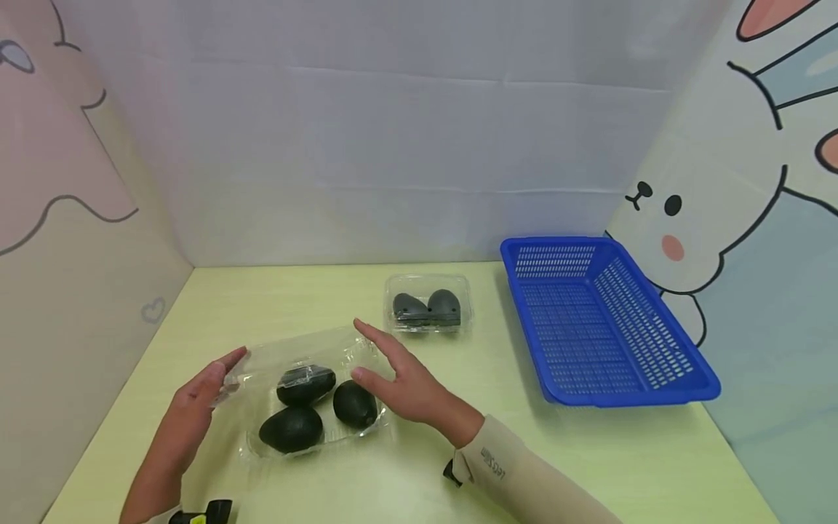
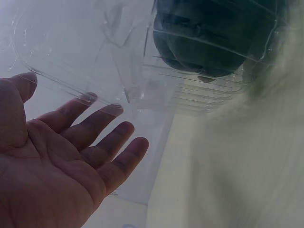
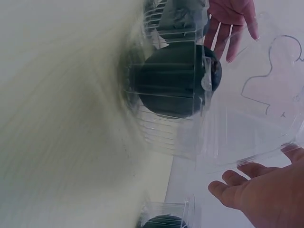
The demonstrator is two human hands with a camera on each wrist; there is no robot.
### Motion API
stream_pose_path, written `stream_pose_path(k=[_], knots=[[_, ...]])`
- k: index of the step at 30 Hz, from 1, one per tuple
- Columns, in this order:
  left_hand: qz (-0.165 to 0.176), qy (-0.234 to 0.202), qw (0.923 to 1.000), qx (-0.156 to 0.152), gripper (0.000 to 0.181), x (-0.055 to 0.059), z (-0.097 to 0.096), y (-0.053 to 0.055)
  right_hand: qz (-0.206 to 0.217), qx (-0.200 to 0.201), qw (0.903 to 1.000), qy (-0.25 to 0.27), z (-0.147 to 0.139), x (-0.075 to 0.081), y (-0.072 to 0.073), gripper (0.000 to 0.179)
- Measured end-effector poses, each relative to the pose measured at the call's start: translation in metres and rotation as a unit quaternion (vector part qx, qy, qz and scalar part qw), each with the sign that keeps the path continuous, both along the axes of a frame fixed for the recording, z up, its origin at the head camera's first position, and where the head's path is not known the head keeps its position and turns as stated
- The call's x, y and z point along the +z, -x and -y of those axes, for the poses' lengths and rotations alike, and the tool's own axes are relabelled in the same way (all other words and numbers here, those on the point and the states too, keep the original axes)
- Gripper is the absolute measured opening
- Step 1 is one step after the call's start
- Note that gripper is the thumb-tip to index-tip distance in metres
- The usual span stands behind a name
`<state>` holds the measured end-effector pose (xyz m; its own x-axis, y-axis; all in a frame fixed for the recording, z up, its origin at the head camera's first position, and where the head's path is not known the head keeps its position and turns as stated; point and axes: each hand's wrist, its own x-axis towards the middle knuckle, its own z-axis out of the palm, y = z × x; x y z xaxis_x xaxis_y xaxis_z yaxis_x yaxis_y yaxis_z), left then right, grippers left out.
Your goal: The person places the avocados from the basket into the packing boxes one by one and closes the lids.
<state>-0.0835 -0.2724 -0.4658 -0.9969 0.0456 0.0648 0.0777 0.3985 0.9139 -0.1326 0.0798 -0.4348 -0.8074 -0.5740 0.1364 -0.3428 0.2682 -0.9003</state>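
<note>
Three dark avocados lie in a clear plastic clamshell box on the table. Its transparent lid stands raised at the far side. At the lid's left end is my left hand. In the left wrist view that hand has its fingers extended, and the fingertips touch the lid's edge. My right hand is at the other end, thumb and index finger spread apart. The right wrist view shows this hand with its fingertips against the lid's edge.
Behind the box, a smaller clear clamshell holds two dark avocados. To the right stands a blue perforated plastic basket. A white cloth wall closes off the back, with cartoon-printed panels at both sides.
</note>
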Motion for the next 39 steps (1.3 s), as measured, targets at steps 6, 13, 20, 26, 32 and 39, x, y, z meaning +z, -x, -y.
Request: stream_pose_path(k=[6, 13, 20, 26, 32, 39], knots=[[-0.027, 0.018, 0.9995, -0.003, 0.048, -0.003, -0.005, -0.003, -0.009, 0.015, 0.9996, -0.02, -0.003, -0.004, -0.005, 0.067], [-0.049, 0.011, 0.9979, -0.041, 0.048, -0.006, -0.007, -0.008, -0.008, 0.036, 0.9982, -0.048, -0.006, -0.009, -0.013, 0.066], [-0.056, -0.003, 0.9925, -0.108, 0.068, -0.007, -0.005, -0.011, -0.019, 0.031, 0.9978, -0.054, -0.009, -0.014, -0.017, 0.067], [-0.033, 0.03, 0.9942, -0.098, 0.082, -0.009, -0.006, -0.015, -0.028, 0.031, 0.9964, -0.074, -0.011, -0.02, -0.02, 0.069], [-0.048, 0.032, 0.9928, -0.105, 0.089, -0.013, -0.005, -0.018, -0.055, 0.037, 0.9931, -0.096, -0.012, -0.028, -0.023, 0.071], [-0.05, 0.049, 0.9926, -0.1, 0.099, -0.021, -0.006, -0.02, -0.094, 0.034, 0.9872, -0.124, -0.013, -0.037, -0.025, 0.065]])
